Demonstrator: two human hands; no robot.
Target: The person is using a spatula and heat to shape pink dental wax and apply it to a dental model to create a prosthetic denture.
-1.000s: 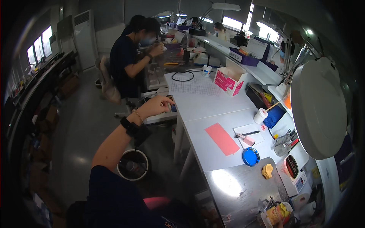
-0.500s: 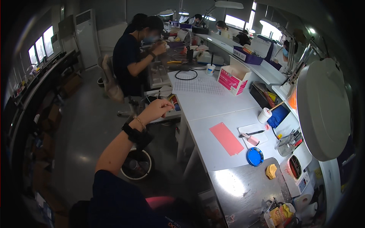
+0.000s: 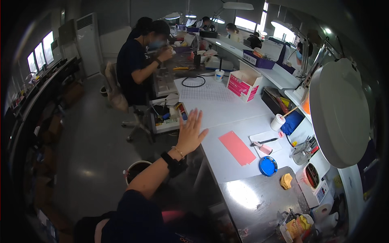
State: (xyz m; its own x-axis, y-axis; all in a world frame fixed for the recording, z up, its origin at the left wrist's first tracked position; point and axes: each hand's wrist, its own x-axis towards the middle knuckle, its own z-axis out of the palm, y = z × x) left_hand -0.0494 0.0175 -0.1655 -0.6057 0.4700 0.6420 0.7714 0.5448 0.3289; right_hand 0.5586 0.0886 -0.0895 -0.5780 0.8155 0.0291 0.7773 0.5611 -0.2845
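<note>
We have our left hand (image 3: 189, 133) out at the left edge of the bench (image 3: 219, 117), back upward, fingers stretched and parted, thumb out to the side. We see nothing held in it; whether the palm touches the bench we cannot tell. As for our right hand, we cannot tell its state. Around the left wrist we wear a beaded bracelet (image 3: 177, 152) and, just below it, a dark band (image 3: 173, 163).

Left of the fingers and near them stands an open drawer (image 3: 171, 128) with mixed small items inside. To the right of the hand, apart from it, a pink sheet (image 3: 237, 148) lies flat on the bench. Beyond the sheet we find a white pad (image 3: 274, 135) bearing a black pen (image 3: 267, 141) and a small pink piece (image 3: 266, 149); a round blue lid (image 3: 268, 166) lies just beside the sheet's near end.

Nearer us, a metal plate (image 3: 243, 200) carries a yellow cast (image 3: 286, 181), with a mounted tooth model (image 3: 298, 227) at its lower right corner. Farther off stand a pink-and-white box (image 3: 243, 86) and gridded paper (image 3: 204, 95) — and, past the drawer, a seated co-worker (image 3: 134, 67) with both hands raised.
</note>
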